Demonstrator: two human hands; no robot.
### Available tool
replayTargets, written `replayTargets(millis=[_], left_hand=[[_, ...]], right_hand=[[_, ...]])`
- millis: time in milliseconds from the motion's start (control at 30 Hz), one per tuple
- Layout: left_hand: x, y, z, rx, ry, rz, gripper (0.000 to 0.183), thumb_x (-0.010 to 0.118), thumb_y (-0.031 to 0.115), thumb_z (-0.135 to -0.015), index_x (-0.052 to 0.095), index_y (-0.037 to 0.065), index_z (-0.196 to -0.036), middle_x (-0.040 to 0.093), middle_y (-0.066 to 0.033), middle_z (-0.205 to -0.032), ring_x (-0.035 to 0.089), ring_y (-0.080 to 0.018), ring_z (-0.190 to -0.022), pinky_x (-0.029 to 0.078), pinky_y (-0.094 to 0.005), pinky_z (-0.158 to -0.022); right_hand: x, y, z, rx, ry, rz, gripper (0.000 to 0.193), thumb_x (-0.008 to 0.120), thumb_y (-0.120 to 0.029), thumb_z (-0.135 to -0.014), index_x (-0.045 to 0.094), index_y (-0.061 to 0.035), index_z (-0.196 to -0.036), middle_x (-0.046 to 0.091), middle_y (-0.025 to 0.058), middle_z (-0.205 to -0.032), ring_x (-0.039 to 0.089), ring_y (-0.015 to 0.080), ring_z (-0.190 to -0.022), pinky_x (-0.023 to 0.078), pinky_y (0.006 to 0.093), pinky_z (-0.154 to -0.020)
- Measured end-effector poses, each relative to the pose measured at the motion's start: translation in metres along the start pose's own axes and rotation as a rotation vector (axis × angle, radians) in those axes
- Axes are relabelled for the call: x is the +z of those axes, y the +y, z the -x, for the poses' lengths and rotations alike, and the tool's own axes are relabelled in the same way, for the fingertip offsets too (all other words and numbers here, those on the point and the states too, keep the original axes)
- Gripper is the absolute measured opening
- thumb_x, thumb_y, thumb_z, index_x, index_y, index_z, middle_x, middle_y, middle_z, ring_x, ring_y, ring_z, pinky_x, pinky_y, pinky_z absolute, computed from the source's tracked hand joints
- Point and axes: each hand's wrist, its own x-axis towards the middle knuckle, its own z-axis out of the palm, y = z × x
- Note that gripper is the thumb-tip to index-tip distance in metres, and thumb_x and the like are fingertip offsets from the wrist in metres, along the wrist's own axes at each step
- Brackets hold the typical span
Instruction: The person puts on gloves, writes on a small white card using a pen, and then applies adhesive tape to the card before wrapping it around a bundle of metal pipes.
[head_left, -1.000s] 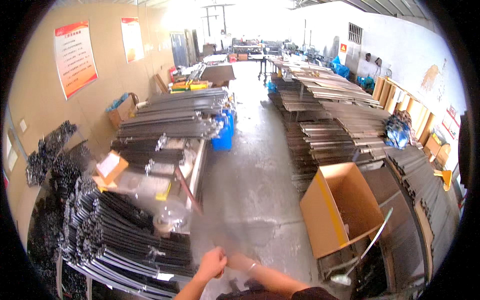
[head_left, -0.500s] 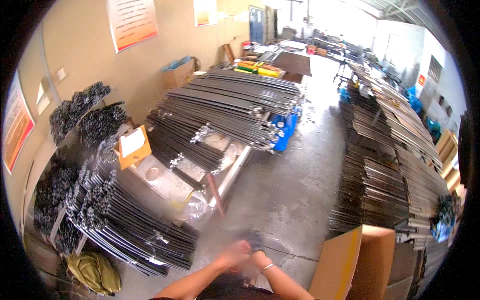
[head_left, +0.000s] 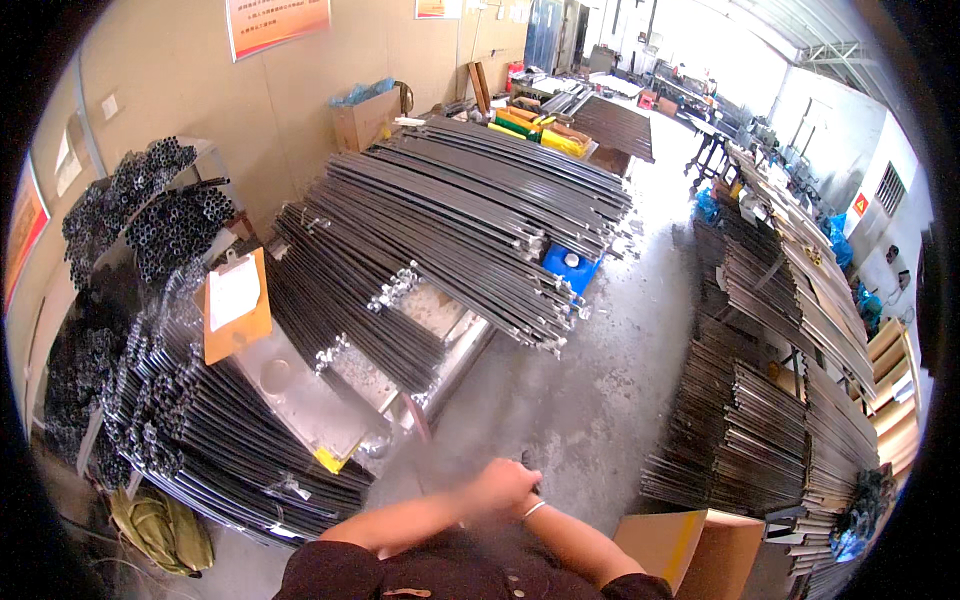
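Note:
My left hand (head_left: 508, 484) is bare and closed over my right hand at the lower middle of the view. Dark edges of a glove (head_left: 538, 489) show beside its fingers, on my right hand. My right hand (head_left: 526, 500) is mostly hidden behind the left, so its fingers cannot be made out. A white band (head_left: 535, 509) circles the right wrist. Both hands are in front of my body above the grey floor, apart from the stacked metal bars. Nearest on the left is the end of a bench (head_left: 310, 400) with a yellow corner piece.
Long dark metal tubes (head_left: 430, 210) cover the bench, with a blue container (head_left: 572, 266) at their ends. Left are bundled tubes (head_left: 260, 440), a clipboard (head_left: 237, 305) and an olive bag (head_left: 160, 530). Right stand racks of metal strips (head_left: 770, 410) and an open cardboard box (head_left: 690, 550).
My view has tilted down and shifted. My hands have drawn closer to my body, and the left now covers the right, whose dark glove showed more before.

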Motion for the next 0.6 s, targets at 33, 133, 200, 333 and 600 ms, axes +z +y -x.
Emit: replayTargets(millis=[33,133,200,333,600], left_hand=[[0.000,0.001,-0.004,0.030,-0.015,0.007,0.011,0.052,0.015,-0.081,0.060,0.009,-0.085,0.064,-0.0162,-0.071,0.065,-0.0348,-0.071,0.050,-0.0481,-0.061],[0.006,-0.010,-0.018,0.011,0.059,0.029,0.009,0.053,0.016,-0.080,0.059,0.009,-0.081,0.064,-0.0154,-0.070,0.065,-0.0341,-0.070,0.050,-0.0473,-0.061],[0.003,-0.019,-0.030,0.023,0.183,0.061,0.008,0.055,0.016,-0.079,0.058,0.009,-0.078,0.063,-0.0145,-0.068,0.065,-0.0337,-0.068,0.049,-0.0468,-0.059],[-0.025,-0.047,-0.052,-0.034,0.191,0.042,0.018,0.057,0.028,-0.084,0.062,0.014,-0.094,0.061,-0.0144,-0.070,0.062,-0.0358,-0.061,0.047,-0.0474,-0.054],[-0.092,-0.061,-0.037,-0.423,0.520,0.711,0.061,0.067,0.011,-0.081,0.038,0.010,-0.135,0.043,-0.0080,-0.098,0.056,-0.0195,-0.085,0.050,-0.0344,-0.070]], right_hand=[[-0.008,0.010,-0.001,0.034,-0.028,-0.032,0.041,0.050,-0.025,-0.093,0.050,-0.0095,-0.131,0.061,0.0067,-0.118,0.058,0.0247,-0.103,0.046,0.0386,-0.089],[-0.026,0.035,-0.020,0.076,-0.070,-0.120,0.040,0.051,-0.026,-0.093,0.051,-0.0095,-0.130,0.062,0.0065,-0.116,0.058,0.0240,-0.100,0.047,0.0375,-0.086],[-0.028,0.054,-0.036,0.073,-0.070,-0.185,0.040,0.051,-0.026,-0.093,0.052,-0.0095,-0.129,0.062,0.0064,-0.115,0.059,0.0234,-0.098,0.047,0.0369,-0.085],[-0.045,0.088,-0.079,0.056,-0.018,-0.389,0.039,0.053,-0.027,-0.093,0.053,-0.0094,-0.127,0.063,0.0062,-0.112,0.060,0.0224,-0.095,0.049,0.0355,-0.081],[-0.173,0.134,-0.082,0.249,-0.138,-0.759,0.030,0.062,-0.021,-0.089,0.060,-0.0102,-0.116,0.062,0.0035,-0.109,0.058,0.0143,-0.098,0.048,0.0305,-0.081]])
